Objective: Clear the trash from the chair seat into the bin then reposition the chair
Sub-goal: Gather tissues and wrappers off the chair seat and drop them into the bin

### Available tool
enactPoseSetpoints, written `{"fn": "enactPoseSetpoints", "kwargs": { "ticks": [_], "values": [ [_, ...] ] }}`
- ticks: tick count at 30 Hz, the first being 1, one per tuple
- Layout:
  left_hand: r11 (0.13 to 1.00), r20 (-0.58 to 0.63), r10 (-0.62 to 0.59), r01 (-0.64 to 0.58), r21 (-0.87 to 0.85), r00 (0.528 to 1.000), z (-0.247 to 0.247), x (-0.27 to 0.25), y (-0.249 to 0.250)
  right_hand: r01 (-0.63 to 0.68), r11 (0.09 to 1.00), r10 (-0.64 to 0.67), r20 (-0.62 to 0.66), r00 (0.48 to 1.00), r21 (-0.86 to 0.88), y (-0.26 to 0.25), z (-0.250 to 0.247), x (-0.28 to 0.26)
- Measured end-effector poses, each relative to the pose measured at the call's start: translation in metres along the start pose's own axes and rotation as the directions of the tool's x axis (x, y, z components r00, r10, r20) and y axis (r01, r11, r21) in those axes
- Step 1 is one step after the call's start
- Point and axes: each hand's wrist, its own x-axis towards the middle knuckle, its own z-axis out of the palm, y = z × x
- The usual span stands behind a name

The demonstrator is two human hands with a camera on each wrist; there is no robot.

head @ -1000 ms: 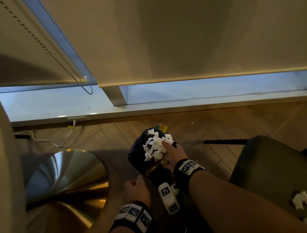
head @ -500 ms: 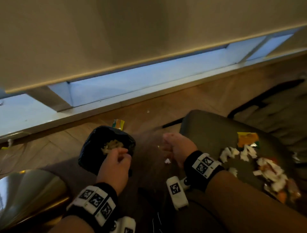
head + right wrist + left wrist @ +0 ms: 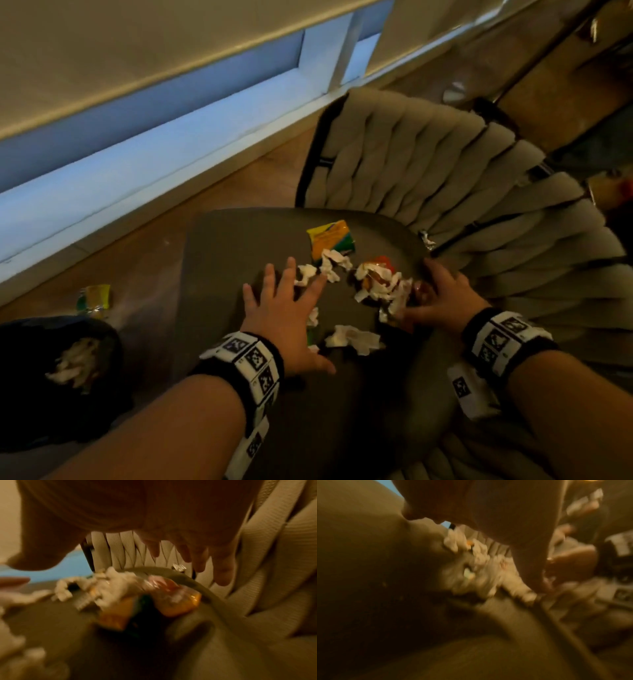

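On the dark olive chair seat [image 3: 233, 246] lie several torn white paper scraps [image 3: 352, 339] and coloured wrappers, among them a yellow-green wrapper [image 3: 330, 238] and an orange one [image 3: 376, 274]. My left hand [image 3: 284, 301] lies spread, fingers straight, on the seat at the left edge of the scraps. On the right side of the pile my right hand [image 3: 442, 294] hovers with fingers extended, touching the scraps [image 3: 118, 586]. The black bin [image 3: 61, 370] stands on the floor at lower left with white paper inside.
The chair's woven beige backrest [image 3: 428, 164] curves behind and to the right of the seat. A yellow wrapper [image 3: 94, 298] lies on the wood floor beside the bin. A low window sill [image 3: 137, 164] runs along the wall on the left.
Both hands have left the bin and moved right onto the chair seat. They now lie spread on either side of the trash pile. The view has swung right toward the chair.
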Motion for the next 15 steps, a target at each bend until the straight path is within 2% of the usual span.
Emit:
{"fn": "enactPoseSetpoints", "kwargs": {
  "ticks": [2, 4, 8, 11, 13, 15],
  "values": [
    [0.98, 0.071, 0.057, -0.07, 0.188, 0.996, 0.018, 0.014, 0.003, 0.018, 0.996, -0.009, 0.103, 0.995, -0.087, 0.02, 0.012, 0.008],
    [0.949, 0.099, 0.095, -0.12, 0.292, 0.991, 0.03, 0.022, 0.005, 0.058, 0.995, -0.042, 0.177, 0.983, -0.085, 0.031, 0.028, 0.009],
    [0.97, 0.004, 0.108, -0.106, 0.22, 0.994, 0.026, 0.032, 0.009, 0.106, 0.993, -0.099, 0.101, 0.99, -0.059, 0.024, 0.046, 0.017],
    [0.957, -0.039, 0.209, -0.196, 0.213, 0.977, 0.024, 0.033, 0.014, 0.221, 0.973, -0.216, 0.074, 0.974, -0.061, -0.007, 0.04, 0.028],
    [0.945, -0.025, 0.255, -0.243, 0.22, 0.967, 0.023, 0.03, 0.017, 0.32, 0.941, -0.313, 0.076, 0.947, -0.108, -0.027, 0.039, 0.036],
    [0.956, 0.014, 0.229, -0.228, 0.187, 0.973, 0.019, 0.026, 0.019, 0.351, 0.925, -0.343, 0.078, 0.936, -0.144, -0.035, 0.047, 0.044]
  ]
}}
